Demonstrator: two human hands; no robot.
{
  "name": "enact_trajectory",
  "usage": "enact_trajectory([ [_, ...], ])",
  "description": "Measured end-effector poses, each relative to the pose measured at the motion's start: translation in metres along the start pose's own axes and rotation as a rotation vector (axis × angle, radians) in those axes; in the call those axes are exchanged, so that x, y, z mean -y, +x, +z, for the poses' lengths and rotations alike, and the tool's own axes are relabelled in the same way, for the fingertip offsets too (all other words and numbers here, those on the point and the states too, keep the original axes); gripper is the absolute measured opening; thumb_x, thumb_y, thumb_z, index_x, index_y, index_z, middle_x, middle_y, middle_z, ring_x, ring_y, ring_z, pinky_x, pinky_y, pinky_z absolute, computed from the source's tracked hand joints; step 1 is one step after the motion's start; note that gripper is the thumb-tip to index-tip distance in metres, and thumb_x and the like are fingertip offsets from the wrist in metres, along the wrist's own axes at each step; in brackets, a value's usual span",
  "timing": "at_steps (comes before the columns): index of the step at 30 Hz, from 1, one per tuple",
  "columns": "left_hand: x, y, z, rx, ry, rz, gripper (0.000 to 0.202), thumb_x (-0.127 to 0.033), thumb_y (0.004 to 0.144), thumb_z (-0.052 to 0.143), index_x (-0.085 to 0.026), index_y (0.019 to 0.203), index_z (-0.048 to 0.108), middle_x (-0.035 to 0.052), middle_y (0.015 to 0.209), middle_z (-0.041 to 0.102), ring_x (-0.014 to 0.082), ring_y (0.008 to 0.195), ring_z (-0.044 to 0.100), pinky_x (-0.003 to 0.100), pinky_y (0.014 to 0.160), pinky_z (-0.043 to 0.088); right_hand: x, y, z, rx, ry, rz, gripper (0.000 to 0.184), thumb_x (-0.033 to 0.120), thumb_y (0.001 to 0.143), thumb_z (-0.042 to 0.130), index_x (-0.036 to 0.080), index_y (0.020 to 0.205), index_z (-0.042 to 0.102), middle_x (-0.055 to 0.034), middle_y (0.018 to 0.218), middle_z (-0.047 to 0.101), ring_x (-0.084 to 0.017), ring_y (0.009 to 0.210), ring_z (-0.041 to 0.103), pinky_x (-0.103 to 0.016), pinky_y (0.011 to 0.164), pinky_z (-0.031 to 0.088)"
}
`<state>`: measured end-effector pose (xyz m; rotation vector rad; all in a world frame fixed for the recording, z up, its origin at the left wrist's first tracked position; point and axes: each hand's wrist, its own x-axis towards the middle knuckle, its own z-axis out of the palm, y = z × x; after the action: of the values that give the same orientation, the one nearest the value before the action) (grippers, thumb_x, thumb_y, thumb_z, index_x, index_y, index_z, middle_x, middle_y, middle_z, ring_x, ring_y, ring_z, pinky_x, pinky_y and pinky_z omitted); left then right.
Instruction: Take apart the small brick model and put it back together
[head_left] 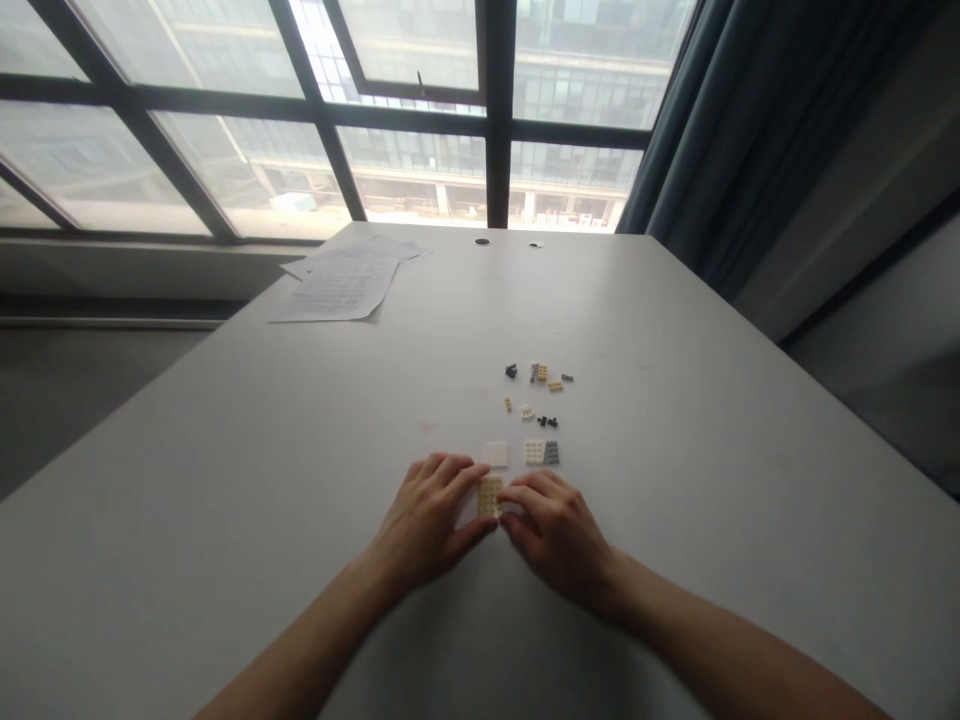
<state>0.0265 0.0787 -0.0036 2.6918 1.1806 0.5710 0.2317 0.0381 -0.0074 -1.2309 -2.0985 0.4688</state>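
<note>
A tan studded building plate (490, 493) lies on the white table between my hands. My left hand (431, 515) grips it from the left, thumb at the near edge and index finger at the far edge. Thumb and fingers of my right hand (556, 530) pinch at its right side near the lower corner; whether a small piece sits between them is hidden. Just beyond lies a smooth white piece (496, 454). To its right, a white studded plate (534, 452) rests beside a dark grey studded piece (553, 453).
Farther back lie small loose pieces: black ones (548, 422), a white one (527, 412), tan ones (555, 386) and a dark one (511, 371). Printed paper sheets (341, 285) lie at the table's far left. Windows and a dark curtain (720, 130) stand behind the table (225, 520).
</note>
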Motion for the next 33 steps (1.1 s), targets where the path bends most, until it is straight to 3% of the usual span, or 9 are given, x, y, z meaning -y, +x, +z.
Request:
enact_trajectory([
  [7,0.0,-0.001,0.0,-0.057,-0.022,-0.012,0.042,-0.043,0.085,0.06,-0.022,0.121,0.054,0.0092,0.112,0.059,0.025,0.102,0.052,0.04,0.088,0.042,-0.013,0.018,-0.009,-0.039,-0.025,0.065,0.02,0.014,0.084,0.062,0.021,0.102,0.066,-0.0053,0.101,0.066,-0.019,0.095,0.058,-0.032,0.088,0.046],
  [11,0.002,-0.002,0.003,-0.08,-0.009,-0.001,0.04,-0.043,0.085,0.06,-0.022,0.119,0.055,0.0094,0.112,0.059,0.0253,0.101,0.052,0.041,0.088,0.042,-0.03,0.053,-0.017,-0.033,-0.167,0.116,0.022,0.02,0.085,0.062,0.018,0.107,0.066,-0.0066,0.105,0.065,-0.02,0.1,0.057,-0.032,0.091,0.044],
  [14,0.004,-0.003,0.004,-0.087,-0.008,0.0,0.038,-0.042,0.086,0.059,-0.021,0.117,0.056,0.0093,0.111,0.059,0.0251,0.101,0.052,0.041,0.087,0.043,-0.044,0.085,-0.021,0.045,-0.338,0.182,0.029,0.025,0.087,0.06,0.018,0.115,0.065,-0.0078,0.11,0.063,-0.021,0.104,0.055,-0.032,0.094,0.042],
  [18,0.005,-0.003,0.005,-0.1,-0.017,-0.006,0.035,-0.041,0.087,0.059,-0.021,0.115,0.057,0.0092,0.11,0.06,0.0249,0.1,0.053,0.041,0.086,0.043,-0.053,0.114,-0.017,0.111,-0.458,0.209,0.024,0.026,0.088,0.058,0.019,0.109,0.068,-0.0094,0.111,0.063,-0.025,0.105,0.054,-0.036,0.092,0.041],
  [23,0.006,-0.002,0.006,-0.118,-0.032,-0.014,0.032,-0.038,0.087,0.058,-0.021,0.113,0.058,0.0088,0.109,0.061,0.0247,0.1,0.053,0.04,0.086,0.043,-0.055,0.124,-0.009,0.151,-0.507,0.184,0.018,0.021,0.088,0.055,0.019,0.094,0.072,-0.0107,0.106,0.064,-0.026,0.101,0.054,-0.037,0.087,0.041],
  [33,0.003,-0.002,0.006,-0.164,-0.047,-0.019,0.024,-0.034,0.088,0.056,-0.021,0.109,0.06,0.0078,0.105,0.062,0.0235,0.097,0.054,0.04,0.085,0.043,-0.052,0.127,-0.007,0.177,-0.5,0.012,0.014,0.021,0.087,0.059,0.012,0.093,0.067,-0.0133,0.098,0.067,-0.026,0.101,0.054,-0.037,0.091,0.037],
])
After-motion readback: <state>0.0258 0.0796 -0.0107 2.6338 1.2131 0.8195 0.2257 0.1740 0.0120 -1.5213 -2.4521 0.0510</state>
